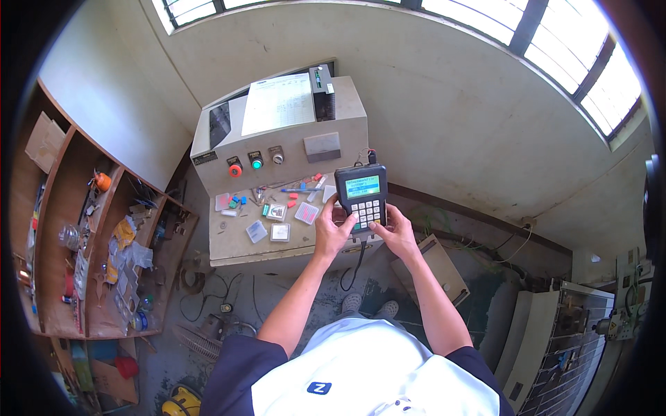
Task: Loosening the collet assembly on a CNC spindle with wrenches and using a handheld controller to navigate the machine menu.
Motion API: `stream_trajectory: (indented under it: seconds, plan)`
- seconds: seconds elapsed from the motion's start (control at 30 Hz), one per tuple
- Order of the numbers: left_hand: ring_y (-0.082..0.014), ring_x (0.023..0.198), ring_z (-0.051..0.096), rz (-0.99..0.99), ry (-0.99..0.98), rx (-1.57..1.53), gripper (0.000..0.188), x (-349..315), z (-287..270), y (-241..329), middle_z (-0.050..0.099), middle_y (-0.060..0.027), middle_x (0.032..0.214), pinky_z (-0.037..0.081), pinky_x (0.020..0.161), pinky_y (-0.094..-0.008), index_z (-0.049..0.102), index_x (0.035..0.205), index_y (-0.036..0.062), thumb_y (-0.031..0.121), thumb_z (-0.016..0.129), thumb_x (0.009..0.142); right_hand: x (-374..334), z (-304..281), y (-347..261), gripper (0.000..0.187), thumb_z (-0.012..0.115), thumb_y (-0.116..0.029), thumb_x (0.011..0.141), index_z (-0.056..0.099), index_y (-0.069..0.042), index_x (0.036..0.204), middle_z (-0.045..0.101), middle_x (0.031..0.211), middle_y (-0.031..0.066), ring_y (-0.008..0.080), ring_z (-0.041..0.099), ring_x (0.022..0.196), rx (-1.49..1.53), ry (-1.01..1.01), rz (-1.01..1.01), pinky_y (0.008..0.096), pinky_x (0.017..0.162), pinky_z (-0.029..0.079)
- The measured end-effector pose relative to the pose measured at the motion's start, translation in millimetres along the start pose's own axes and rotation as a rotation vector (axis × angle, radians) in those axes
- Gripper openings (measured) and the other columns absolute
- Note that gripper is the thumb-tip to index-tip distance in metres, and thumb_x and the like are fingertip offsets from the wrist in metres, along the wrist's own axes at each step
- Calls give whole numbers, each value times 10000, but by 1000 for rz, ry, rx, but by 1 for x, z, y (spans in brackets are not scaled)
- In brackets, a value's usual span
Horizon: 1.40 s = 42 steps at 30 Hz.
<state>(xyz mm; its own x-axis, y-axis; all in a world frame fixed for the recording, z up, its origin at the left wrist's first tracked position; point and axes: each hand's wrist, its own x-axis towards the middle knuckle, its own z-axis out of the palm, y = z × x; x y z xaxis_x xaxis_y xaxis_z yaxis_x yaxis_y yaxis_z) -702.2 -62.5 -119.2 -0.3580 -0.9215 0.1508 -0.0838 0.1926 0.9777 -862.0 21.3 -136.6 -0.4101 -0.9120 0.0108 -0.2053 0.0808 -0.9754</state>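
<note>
A black handheld controller [362, 197] with a lit blue-green screen and a keypad is held up in front of me. My left hand [334, 227] wraps its left side, the thumb at the lower keys. On its right side my right hand [395, 232] grips the edge, with that thumb also on the lower keypad. A black cable [359, 262] hangs from below the controller. Behind it stands a beige control console [277, 182] with a red button [235, 170], a green button [257, 164] and a key switch [277, 158].
Small plastic cases [280, 232], a blue pen [300, 190] and coloured bits lie on the console ledge. Printed sheets [279, 104] rest on its top. Wooden shelves [97, 236] with clutter stand left. A board [437, 267] and cables lie on the floor; a machine [562, 340] stands right.
</note>
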Motion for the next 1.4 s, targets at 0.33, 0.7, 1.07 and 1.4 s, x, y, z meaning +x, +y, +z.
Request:
stream_trajectory:
  seconds: [0.33,0.7,1.07,1.4]
  plan:
    - [-182,810,658,48,-125,1,724,-5,-6,-2,618,-103,900,537,726,-297,359,1343,-23,24,704,708,-11,-9,19,560,718,-218,784,496,26,1236,644,1025,150,176,627,923,25,-7,35,295,786,504]
    - [-190,830,655,25,-165,-22,771,-2,-8,1,611,-110,915,542,744,-298,329,1358,-29,-31,696,680,-201,-78,173,499,674,-279,840,511,7,1215,627,984,95,150,606,800,-31,207,724,273,666,487]
    - [-186,840,649,56,-176,-79,784,-1,-6,-19,598,-98,907,534,776,-297,312,1368,-23,-29,704,690,-435,-35,234,329,670,-193,840,566,57,1025,615,788,99,146,577,590,177,522,1267,284,508,467]
    - [-152,793,644,88,-157,-87,746,-2,-8,-20,630,-79,893,530,724,-275,340,1351,-18,3,686,690,-480,12,197,331,611,-233,886,527,-44,1144,622,876,73,159,633,701,324,753,1122,286,529,488]
